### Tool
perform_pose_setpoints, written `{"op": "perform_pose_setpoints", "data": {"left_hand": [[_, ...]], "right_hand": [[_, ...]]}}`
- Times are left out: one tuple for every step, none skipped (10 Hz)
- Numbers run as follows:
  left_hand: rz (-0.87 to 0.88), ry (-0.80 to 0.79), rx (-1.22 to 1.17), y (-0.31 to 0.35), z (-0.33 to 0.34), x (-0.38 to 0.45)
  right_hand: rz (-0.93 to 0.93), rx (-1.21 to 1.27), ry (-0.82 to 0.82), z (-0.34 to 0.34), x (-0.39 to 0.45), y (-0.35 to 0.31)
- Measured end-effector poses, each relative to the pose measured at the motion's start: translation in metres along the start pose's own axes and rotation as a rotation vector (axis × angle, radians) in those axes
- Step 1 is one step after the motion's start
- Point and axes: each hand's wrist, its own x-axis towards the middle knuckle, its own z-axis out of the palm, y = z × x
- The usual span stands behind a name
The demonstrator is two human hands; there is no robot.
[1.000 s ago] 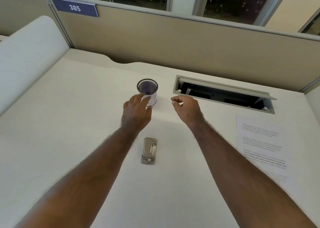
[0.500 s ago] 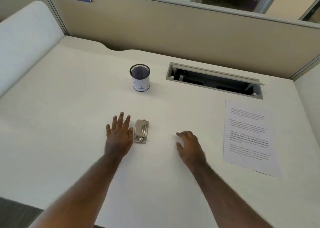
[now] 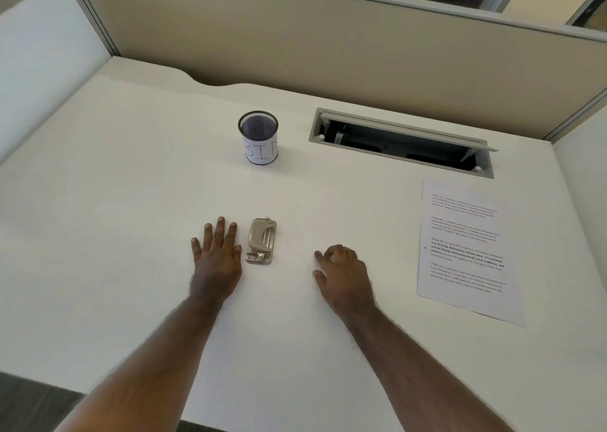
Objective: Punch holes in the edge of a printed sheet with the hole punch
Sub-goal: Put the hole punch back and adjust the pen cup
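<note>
A small metal hole punch lies on the white desk near the middle. My left hand rests flat on the desk just left of the punch, fingers spread, holding nothing. My right hand rests on the desk a short way right of the punch, fingers loosely curled and empty. A printed sheet with several paragraphs of text lies flat at the right side, apart from both hands.
A black mesh cup with a paper label reading BIN stands behind the punch. An open cable hatch is sunk into the desk at the back right. A beige partition closes the back; the near desk edge runs along the bottom.
Both hands drew back from the mesh cup towards me and settled on the desk on either side of the punch. The view tilted down slightly.
</note>
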Motion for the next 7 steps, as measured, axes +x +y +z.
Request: {"op": "perform_pose_setpoints", "data": {"left_hand": [[0.0,0.006,0.0,-0.001,0.001,0.0],[0.004,0.012,0.0,-0.001,0.003,0.001],[0.002,0.011,0.007,-0.003,0.004,0.002],[-0.001,0.011,0.009,-0.004,0.005,0.002],[-0.001,0.01,-0.001,-0.005,0.006,0.003],[-0.001,0.009,-0.008,-0.005,0.006,0.002],[-0.002,0.01,-0.011,-0.004,0.005,0.002]], "right_hand": [[-0.019,-0.011,0.031,-0.001,0.0,-0.003],[-0.019,-0.007,-0.008,-0.002,0.005,-0.008],[-0.01,0.002,-0.076,-0.003,0.013,-0.015],[-0.008,0.003,-0.114,-0.006,0.019,-0.021],[-0.015,-0.025,-0.103,-0.007,0.02,-0.026],[-0.031,-0.059,-0.088,-0.006,0.016,-0.028],[-0.048,-0.108,-0.041,-0.008,0.011,-0.028]]}}
